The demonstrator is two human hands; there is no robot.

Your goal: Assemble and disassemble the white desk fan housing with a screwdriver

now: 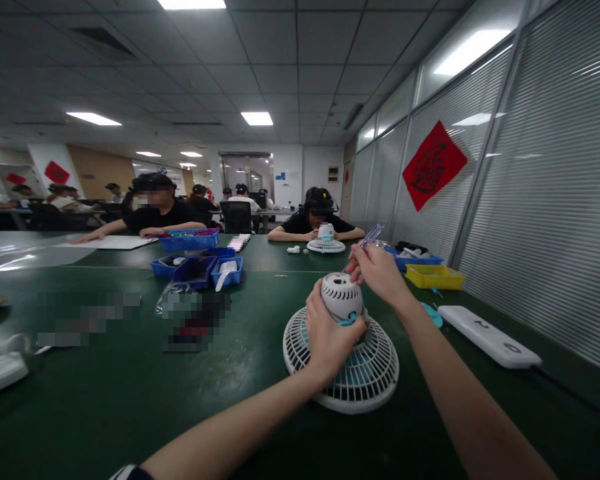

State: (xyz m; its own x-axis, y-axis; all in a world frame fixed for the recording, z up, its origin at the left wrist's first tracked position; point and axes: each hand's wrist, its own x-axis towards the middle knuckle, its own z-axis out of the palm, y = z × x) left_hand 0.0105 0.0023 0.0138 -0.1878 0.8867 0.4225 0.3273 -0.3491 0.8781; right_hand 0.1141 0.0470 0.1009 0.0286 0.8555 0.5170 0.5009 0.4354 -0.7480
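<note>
A small white fan (pixel 341 297) rests face down on the green table, its round grille (pixel 365 383) against the surface and its motor housing upward. My left hand (pixel 327 337) wraps round the side of the housing, thumb near a light blue part. In my right hand (pixel 375 267) is a screwdriver (pixel 373 235) with a clear purplish handle, tilted. Its shaft reaches down to the upper right of the housing; the tip is hidden behind my fingers and the housing, so contact with a screw cannot be made out.
Blue bins (pixel 195 272) with small parts stand to the left, near a clear plastic bag (pixel 177 298). On the right are a yellow tray (pixel 435 277), a light blue disc (pixel 432 315) and a white power strip (pixel 490 335) with a cord. Across the table, a person leans over another fan (pixel 326 245).
</note>
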